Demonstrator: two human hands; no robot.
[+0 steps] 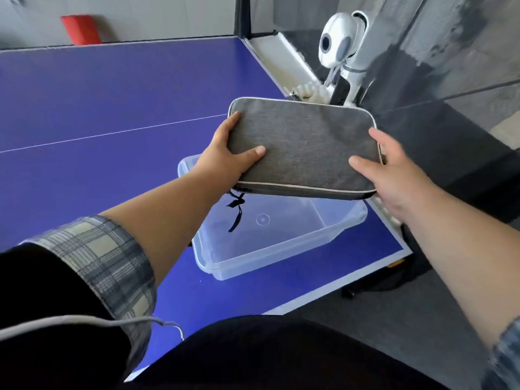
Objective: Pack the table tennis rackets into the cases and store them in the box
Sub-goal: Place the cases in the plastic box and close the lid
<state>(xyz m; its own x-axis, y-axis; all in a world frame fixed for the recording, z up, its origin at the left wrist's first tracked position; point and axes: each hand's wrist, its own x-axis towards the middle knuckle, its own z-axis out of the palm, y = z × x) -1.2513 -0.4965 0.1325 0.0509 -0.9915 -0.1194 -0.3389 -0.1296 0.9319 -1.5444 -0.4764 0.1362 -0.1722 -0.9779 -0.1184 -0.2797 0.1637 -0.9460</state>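
Both hands clamp a grey case: left hand (225, 156) grips its left edge, right hand (394, 175) its right edge. Grey case (304, 144) hangs flat above the clear box (281, 249) on the blue surface (98, 108). Beyond stands a white ball machine (342, 40).

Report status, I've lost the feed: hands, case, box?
Left hand and right hand gripping gray case at its ends. Case held above clear box. Box looks empty, nothing blocking.
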